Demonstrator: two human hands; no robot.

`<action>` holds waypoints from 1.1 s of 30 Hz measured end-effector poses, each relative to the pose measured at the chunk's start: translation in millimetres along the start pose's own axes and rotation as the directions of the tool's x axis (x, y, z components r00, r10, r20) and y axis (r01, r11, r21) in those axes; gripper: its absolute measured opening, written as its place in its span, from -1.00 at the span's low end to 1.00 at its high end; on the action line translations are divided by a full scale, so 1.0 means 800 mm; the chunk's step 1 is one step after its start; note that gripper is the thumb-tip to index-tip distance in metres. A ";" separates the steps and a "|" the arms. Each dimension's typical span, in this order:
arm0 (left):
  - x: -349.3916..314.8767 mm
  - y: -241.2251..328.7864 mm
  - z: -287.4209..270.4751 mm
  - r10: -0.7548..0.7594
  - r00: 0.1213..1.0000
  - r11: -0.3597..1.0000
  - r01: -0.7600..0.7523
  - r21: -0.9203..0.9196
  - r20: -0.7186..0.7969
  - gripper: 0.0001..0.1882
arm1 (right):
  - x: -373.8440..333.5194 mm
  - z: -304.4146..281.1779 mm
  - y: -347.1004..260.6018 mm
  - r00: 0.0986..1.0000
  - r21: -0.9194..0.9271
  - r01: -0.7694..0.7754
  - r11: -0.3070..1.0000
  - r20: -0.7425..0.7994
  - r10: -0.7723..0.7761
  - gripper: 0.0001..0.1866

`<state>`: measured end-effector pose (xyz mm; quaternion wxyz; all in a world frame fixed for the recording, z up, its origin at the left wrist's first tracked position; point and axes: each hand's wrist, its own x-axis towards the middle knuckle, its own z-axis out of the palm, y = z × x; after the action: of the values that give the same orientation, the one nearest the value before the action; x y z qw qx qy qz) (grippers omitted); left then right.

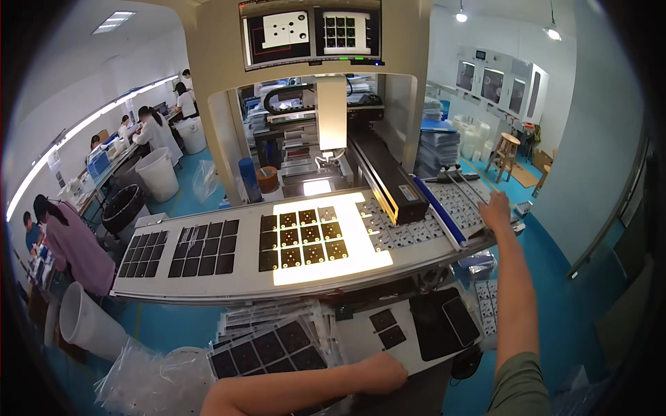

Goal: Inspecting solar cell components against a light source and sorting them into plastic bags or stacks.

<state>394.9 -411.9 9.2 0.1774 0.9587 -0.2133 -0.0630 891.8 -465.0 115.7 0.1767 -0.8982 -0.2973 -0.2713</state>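
My right hand point(494, 211) is closed on the near end of a frame of thin metal rods point(466, 188) at the right end of a long white machine bed. Beneath the rods lies a pale sheet with dark spots point(447, 201). My left hand point(381, 374) is curled into a fist at the lower middle, beside a white board point(361, 341) with two black square pieces point(387, 328) on it. What the left fingers hold, if anything, is hidden. Sheets of black squares point(270, 350) in clear film lie stacked left of that hand.
A lit area point(333, 270) of the bed carries black squares in rows; more black panels point(205, 248) lie leftward. A machine head point(331, 114) hangs above, near a dark rail point(388, 180). A phone point(460, 322) rests on a black mat. People work at benches far left; bins stand there.
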 end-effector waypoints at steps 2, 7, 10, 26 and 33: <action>-0.007 -0.012 0.015 -0.116 0.979 0.993 0.118 -0.003 0.168 -0.77 | 0.004 0.006 0.014 0.876 -0.264 -0.209 0.942 0.377 0.300 -0.24; -0.017 -0.025 0.024 -0.119 0.992 0.990 0.122 -0.064 0.048 -0.76 | 0.030 0.003 0.009 0.712 -0.344 -0.283 0.895 0.550 0.436 -0.07; -0.016 -0.025 0.022 -0.123 0.990 0.990 0.127 -0.062 0.072 -0.76 | 0.035 0.004 0.005 0.693 -0.341 -0.306 0.889 0.560 0.454 -0.05; -0.027 -0.039 0.043 -0.227 0.970 0.959 0.238 -0.154 0.089 -0.65 | 0.023 0.005 -0.011 0.779 -0.405 -0.295 0.866 0.423 0.463 -0.03; -0.023 -0.043 0.044 -0.235 0.957 0.952 0.262 -0.158 0.173 -0.64 | 0.022 0.005 -0.008 0.789 -0.397 -0.282 0.874 0.422 0.446 0.01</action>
<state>384.8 -386.4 -35.4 0.2370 0.9503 -0.0970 -0.1768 900.8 -450.3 123.8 -0.0017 -0.9940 -0.1047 -0.0324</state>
